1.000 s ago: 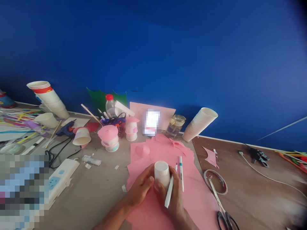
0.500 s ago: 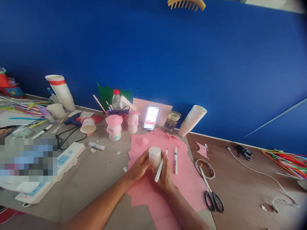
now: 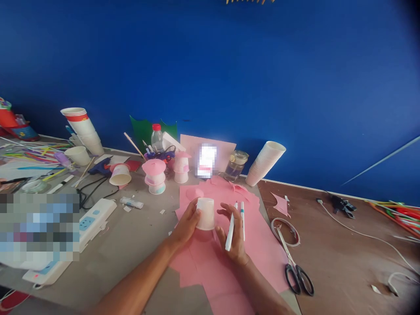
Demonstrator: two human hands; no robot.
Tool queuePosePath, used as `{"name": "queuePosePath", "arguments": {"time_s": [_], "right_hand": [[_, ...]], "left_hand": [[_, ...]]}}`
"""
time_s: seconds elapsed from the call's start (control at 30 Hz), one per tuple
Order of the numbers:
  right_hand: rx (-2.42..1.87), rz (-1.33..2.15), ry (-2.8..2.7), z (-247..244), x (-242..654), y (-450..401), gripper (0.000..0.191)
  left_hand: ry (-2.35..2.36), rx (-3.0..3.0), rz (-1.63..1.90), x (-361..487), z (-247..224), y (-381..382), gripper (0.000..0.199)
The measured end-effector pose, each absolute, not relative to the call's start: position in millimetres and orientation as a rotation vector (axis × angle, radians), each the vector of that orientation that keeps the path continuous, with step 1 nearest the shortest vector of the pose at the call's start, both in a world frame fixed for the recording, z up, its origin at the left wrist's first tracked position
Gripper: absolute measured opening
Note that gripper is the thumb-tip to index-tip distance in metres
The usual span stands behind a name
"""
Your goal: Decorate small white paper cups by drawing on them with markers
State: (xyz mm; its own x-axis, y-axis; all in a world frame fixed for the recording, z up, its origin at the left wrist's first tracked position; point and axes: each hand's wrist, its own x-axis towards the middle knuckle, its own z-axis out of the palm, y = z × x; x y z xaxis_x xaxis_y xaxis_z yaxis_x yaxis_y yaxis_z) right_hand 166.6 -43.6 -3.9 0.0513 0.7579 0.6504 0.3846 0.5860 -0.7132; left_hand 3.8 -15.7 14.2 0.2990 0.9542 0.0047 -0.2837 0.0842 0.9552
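My left hand point(image 3: 187, 223) grips a white paper cup point(image 3: 206, 214) by its left side, held bottom up over sheets of pink paper point(image 3: 262, 258). Just right of the cup, apart from it, my right hand point(image 3: 236, 238) has its fingers partly spread. A white marker point(image 3: 230, 234) rests in that hand, slanting across the fingers. Behind those fingers a second marker point(image 3: 242, 209) lies on the pink paper, partly hidden. Beyond the cup sits a small pink paper cone point(image 3: 194, 193).
Scissors point(image 3: 295, 275) and a roll of tape point(image 3: 290, 224) lie to the right. Stacked paper cups point(image 3: 266, 164), a lidded jar point(image 3: 236, 164) and a lit phone point(image 3: 206, 161) stand behind. Pink-topped cup models point(image 3: 155, 175) and a power strip point(image 3: 95, 218) are at left.
My right hand has come off the cup and moved right, keeping the marker. The cup, in my left hand, has shifted slightly left and tipped more upright.
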Motion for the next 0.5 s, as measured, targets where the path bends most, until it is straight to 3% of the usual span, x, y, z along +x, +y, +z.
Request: {"name": "queuePosePath", "arguments": {"time_s": [0.23, 0.5], "right_hand": [[-1.0, 0.344, -1.535, -4.0, 162.6, -43.7, 0.043], [-1.038, 0.423, -1.619, -10.2, 155.8, -43.8, 0.05]], "left_hand": [[0.864, 1.164, 1.046, 3.0, 9.5, -12.4, 0.05], [0.696, 1.179, 0.985, 4.3, 13.1, -17.8, 0.049]]}}
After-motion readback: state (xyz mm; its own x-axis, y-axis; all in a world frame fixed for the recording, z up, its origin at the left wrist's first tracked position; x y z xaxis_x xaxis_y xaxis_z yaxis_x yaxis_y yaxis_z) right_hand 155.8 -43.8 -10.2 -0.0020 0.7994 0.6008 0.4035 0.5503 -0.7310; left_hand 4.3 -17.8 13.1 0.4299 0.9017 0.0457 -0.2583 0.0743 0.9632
